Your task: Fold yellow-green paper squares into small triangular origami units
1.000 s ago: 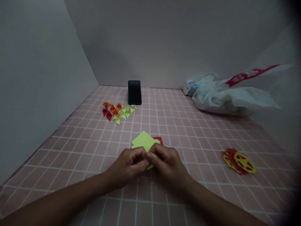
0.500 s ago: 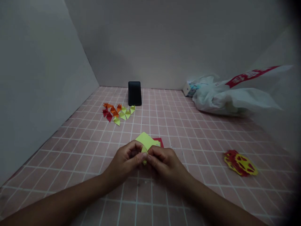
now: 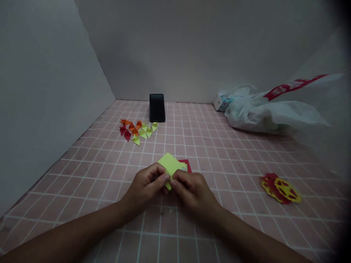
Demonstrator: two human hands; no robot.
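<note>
My left hand (image 3: 150,182) and my right hand (image 3: 194,187) meet low in the middle of the view, thumbs close together. Between their fingertips they pinch a small folded piece of yellow paper (image 3: 168,185), mostly covered by the fingers. Just beyond them lies a flat yellow paper sheet (image 3: 169,162), partly behind the hands. Under and to the right of it shows the corner of a red paper sheet (image 3: 187,163). Farther off to the left sit several small folded paper figures, some yellow (image 3: 143,133), some orange (image 3: 132,128) and some red (image 3: 127,135).
A black phone (image 3: 157,108) leans upright near the back wall. At the back right lie a white plastic bag (image 3: 246,114) and a small patterned box (image 3: 221,102). Red and yellow cut-out shapes (image 3: 286,190) rest on the checked tablecloth (image 3: 233,160) at the right.
The folded yellow paper between my fingers has turned and now shows less above the thumbs. Both hands stay in nearly the same place.
</note>
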